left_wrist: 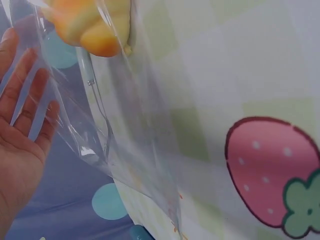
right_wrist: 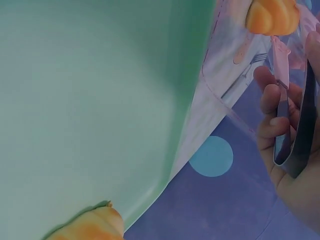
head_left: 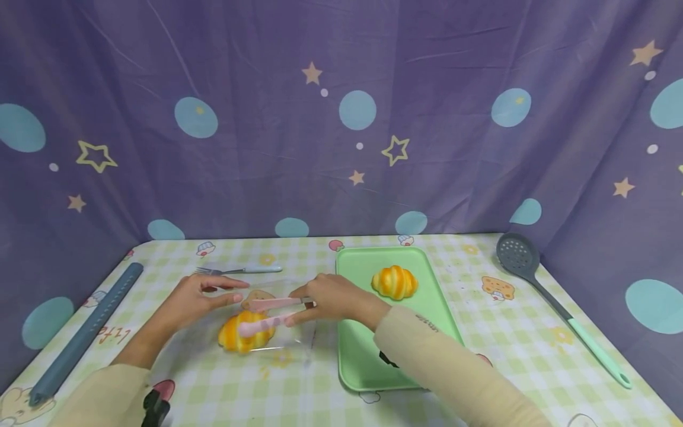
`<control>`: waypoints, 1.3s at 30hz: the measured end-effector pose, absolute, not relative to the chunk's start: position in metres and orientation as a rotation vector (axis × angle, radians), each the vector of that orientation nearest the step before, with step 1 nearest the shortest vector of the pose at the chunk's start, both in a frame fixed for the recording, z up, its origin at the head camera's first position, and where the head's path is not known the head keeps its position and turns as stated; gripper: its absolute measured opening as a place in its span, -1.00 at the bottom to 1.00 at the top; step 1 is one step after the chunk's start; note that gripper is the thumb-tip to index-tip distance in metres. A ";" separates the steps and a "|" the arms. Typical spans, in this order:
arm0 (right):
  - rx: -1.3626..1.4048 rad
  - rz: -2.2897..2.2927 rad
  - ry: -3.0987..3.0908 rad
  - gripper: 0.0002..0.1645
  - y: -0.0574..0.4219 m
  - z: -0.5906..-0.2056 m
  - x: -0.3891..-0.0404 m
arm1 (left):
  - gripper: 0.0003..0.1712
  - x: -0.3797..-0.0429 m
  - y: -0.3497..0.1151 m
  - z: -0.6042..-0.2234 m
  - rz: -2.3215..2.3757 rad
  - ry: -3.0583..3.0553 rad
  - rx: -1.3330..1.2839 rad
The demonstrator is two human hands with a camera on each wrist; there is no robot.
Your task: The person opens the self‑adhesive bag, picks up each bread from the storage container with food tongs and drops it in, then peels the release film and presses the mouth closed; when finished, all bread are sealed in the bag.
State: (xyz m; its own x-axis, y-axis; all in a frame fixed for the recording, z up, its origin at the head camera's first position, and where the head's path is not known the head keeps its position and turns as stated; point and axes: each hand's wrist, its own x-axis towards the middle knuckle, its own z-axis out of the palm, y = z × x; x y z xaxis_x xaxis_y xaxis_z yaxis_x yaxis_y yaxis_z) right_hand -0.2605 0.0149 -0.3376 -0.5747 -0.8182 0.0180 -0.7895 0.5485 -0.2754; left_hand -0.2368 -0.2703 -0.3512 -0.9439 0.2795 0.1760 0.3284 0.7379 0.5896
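My right hand (head_left: 333, 296) grips small tongs with pink tips (head_left: 264, 324) and a metal spring body (right_wrist: 307, 120). The tips point left and lie over a yellow-orange toy croissant (head_left: 232, 335). Around that croissant is a clear plastic bag (left_wrist: 75, 127), faint and creased. My left hand (head_left: 194, 301) is at the bag's left side, thumb and fingers spread apart. In the left wrist view its straight fingers (left_wrist: 35, 95) show against the plastic; the thumb is not seen there. A second croissant (head_left: 395, 282) sits on the green tray (head_left: 354, 356), under neither hand.
A fork (head_left: 256, 269) with a pale handle lies behind the left hand. At the far left is a long grey-blue box-like strip (head_left: 88, 332). A slotted skimmer (head_left: 549, 296) with a mint handle lies on the right. A purple curtain (head_left: 341, 196) hangs behind the table.
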 end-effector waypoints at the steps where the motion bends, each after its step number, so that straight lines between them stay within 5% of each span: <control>1: -1.374 -0.392 2.660 -0.25 0.016 -0.337 -0.260 | -0.68 -0.237 -0.270 -0.351 -0.990 -2.859 -0.505; 39: -1.381 -0.161 3.005 -0.33 0.132 -0.297 -0.228 | -0.59 -0.238 -0.270 -0.353 -0.972 -2.907 -0.485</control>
State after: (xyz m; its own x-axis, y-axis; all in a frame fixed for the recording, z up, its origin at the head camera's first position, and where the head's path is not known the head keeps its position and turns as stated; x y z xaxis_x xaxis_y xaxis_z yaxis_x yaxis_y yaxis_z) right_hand -0.2282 0.1320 -0.2966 -0.6402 -0.7435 0.1933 -0.7599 0.6498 -0.0176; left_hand -0.2378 -0.2703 -0.3527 -0.9504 0.2808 0.1340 0.3049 0.7548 0.5808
